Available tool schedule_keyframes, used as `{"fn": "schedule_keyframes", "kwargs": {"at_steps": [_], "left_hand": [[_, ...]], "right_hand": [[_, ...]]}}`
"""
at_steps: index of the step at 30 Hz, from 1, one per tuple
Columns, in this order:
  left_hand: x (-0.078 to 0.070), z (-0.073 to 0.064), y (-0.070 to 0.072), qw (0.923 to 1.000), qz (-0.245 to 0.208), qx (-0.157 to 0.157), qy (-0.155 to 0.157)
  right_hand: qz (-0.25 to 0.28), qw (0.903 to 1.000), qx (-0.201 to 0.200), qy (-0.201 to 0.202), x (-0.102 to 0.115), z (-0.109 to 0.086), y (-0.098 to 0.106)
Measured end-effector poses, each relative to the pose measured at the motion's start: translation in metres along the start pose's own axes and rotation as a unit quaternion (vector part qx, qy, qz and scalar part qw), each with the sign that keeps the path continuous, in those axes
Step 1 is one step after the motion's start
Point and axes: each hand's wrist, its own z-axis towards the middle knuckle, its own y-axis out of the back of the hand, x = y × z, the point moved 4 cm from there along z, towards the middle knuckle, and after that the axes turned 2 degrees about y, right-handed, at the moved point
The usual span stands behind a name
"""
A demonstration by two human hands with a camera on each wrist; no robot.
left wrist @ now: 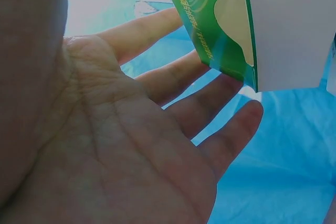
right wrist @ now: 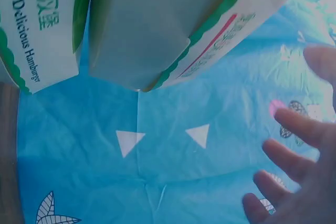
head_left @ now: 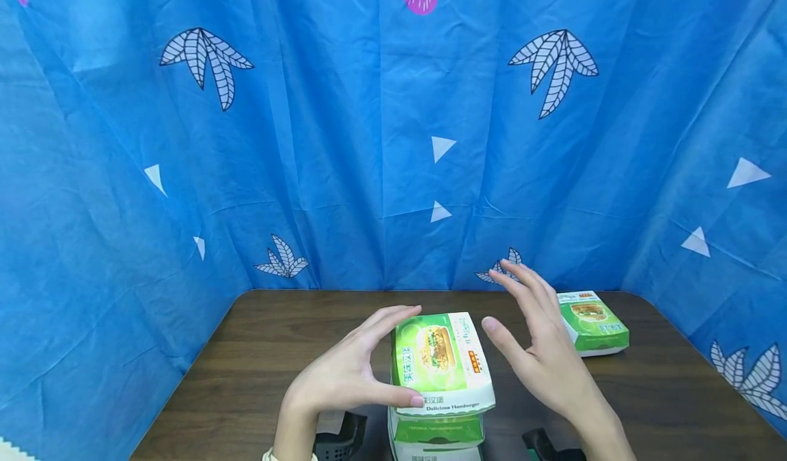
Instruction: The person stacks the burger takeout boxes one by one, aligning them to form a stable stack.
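Observation:
A green and white hamburger box (head_left: 433, 365) sits slightly skewed on a second hamburger box (head_left: 438, 434) at the front middle of the table. At its left side is my left hand (head_left: 344, 372), the thumb across the near left corner and the forefinger by the far left corner. The left wrist view has the fingers (left wrist: 170, 80) loosely straight, their tips overlapping the box's green side; firm contact cannot be told. My right hand (head_left: 547, 355) hovers right of the stack, fingers spread, holding nothing. The right wrist view shows it apart from the boxes.
Another hamburger box (head_left: 593, 321) lies at the back right of the dark wooden table (head_left: 277, 331). A blue patterned curtain (head_left: 344, 140) encloses the back and sides. Black devices (head_left: 344, 437) are visible at both wrists.

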Motion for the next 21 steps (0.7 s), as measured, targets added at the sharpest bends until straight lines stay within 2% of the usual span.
{"fn": "schedule_keyframes", "kwargs": {"at_steps": [4, 7, 13, 21], "left_hand": [[0.000, -0.001, 0.001, 0.9999, 0.008, -0.003, -0.006], [-0.002, -0.001, 0.001, 0.9996, 0.021, -0.007, -0.016], [-0.002, -0.002, 0.002, 0.9994, 0.022, -0.008, -0.026], [-0.002, -0.004, 0.004, 0.9996, 0.011, -0.011, -0.022]], "right_hand": [[0.005, 0.9973, -0.069, -0.024, -0.010, 0.002, 0.009], [0.000, 0.9936, -0.101, -0.051, -0.019, 0.002, 0.014], [0.006, 0.9880, -0.122, -0.095, -0.039, 0.000, 0.023], [-0.025, 0.9778, -0.150, -0.144, -0.062, -0.001, 0.034]]}}
